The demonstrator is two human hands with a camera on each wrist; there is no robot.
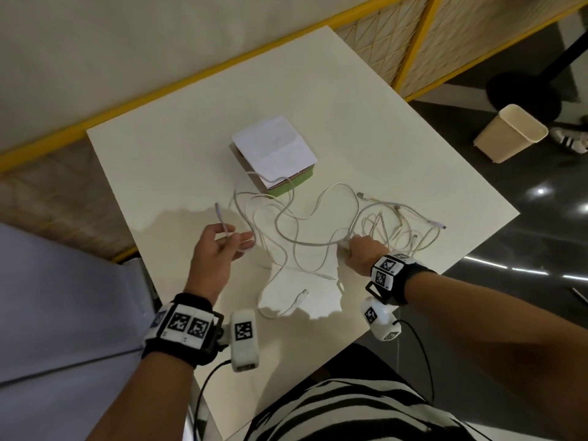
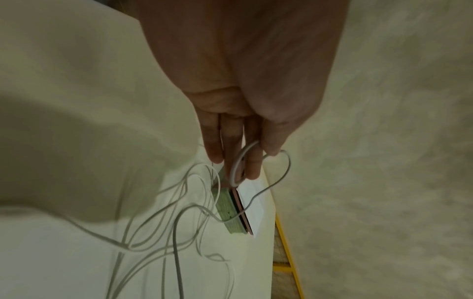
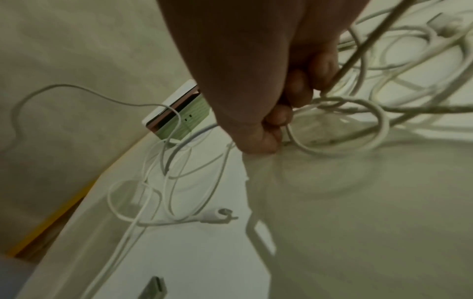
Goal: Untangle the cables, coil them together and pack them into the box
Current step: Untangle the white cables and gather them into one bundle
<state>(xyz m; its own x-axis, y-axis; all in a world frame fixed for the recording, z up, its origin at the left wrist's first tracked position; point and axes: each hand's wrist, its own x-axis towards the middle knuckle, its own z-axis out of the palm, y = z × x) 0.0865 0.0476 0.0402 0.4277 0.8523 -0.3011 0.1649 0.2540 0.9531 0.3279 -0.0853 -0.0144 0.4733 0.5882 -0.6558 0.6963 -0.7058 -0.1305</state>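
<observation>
Hiding right hand [image 1: 359, 254] grip, tangled cables [image 1: 318, 224], box [image 1: 273, 155] interior unseen

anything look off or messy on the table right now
Yes: the white cables sprawl in a tangled heap across the table, and one strand is draped over the box. Nothing looks damaged or spilled.

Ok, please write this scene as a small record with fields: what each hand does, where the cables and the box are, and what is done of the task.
left hand: the left hand is raised, pinching one cable end
right hand: the right hand grips strands at the tangle, low on the table
cables: white cables spread loose and crossed, not coiled
box: the box is behind the cables, lid on; one strand lies over its near edge
task state: untangling; nothing packed
</observation>
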